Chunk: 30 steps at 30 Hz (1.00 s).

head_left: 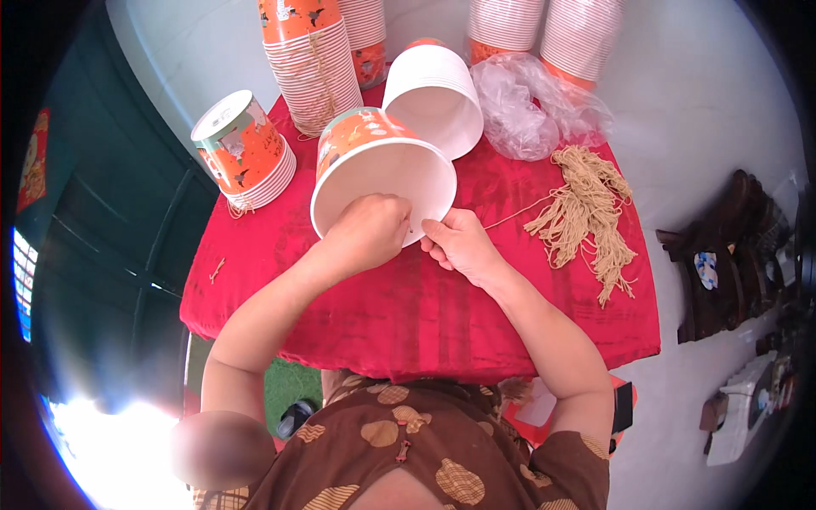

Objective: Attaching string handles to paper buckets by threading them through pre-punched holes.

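A large paper bucket [361, 132], orange with printed figures outside and white inside, lies tilted with its mouth toward me. My left hand [371, 225] reaches into the mouth, its fingers closed near the lower right of the rim; whatever they grip is hidden. Just outside that rim my right hand [461, 245] is closed in a pinch, thumb near the edge. A thin strand of twine [518, 212] runs from behind the right hand to a loose tan bundle of twine [586, 208] on the table's right.
A red cloth covers the table [510, 331]. Behind the bucket lies a white nested stack of buckets [433, 102]. A short stack [246, 153] stands left; a tall stack tied with twine [313, 72] rises behind. Clear plastic wrap [527, 102] lies near more stacks [582, 38].
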Available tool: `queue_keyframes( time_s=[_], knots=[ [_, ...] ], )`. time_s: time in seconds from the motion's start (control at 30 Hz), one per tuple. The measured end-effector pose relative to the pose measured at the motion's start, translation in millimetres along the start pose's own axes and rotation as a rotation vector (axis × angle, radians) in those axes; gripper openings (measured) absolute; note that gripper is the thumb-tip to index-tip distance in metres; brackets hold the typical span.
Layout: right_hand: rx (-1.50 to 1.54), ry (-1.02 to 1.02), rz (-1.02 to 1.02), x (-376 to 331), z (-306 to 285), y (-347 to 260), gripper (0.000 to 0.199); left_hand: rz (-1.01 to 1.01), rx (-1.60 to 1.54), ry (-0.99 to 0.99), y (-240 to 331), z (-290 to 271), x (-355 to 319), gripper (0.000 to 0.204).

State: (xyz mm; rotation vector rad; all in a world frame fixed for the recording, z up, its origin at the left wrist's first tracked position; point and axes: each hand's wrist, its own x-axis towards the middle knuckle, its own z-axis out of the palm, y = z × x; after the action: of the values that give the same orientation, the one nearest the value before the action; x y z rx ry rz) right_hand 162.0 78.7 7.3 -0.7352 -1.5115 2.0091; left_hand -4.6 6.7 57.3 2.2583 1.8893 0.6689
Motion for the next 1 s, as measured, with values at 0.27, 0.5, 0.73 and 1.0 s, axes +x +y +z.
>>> queue_keyframes(
  time_s=[0.27,0.5,0.73,1.0],
  knots=[
    [-0.199,0.036,0.074,11,-4,9,0.022,0.054,-0.095,0.193,-10,45,-20,0.011],
    [-0.838,0.258,-0.046,10,-1,-1,0.038,-0.048,-0.266,0.201,-17,55,-23,0.012],
    [-1.028,0.338,-0.182,11,1,8,0.034,-0.056,-0.546,0.274,-16,62,-21,0.014],
    [-1.080,0.298,-0.187,12,-2,12,0.032,-0.345,-0.789,0.065,-18,56,-12,0.019]
  ],
)
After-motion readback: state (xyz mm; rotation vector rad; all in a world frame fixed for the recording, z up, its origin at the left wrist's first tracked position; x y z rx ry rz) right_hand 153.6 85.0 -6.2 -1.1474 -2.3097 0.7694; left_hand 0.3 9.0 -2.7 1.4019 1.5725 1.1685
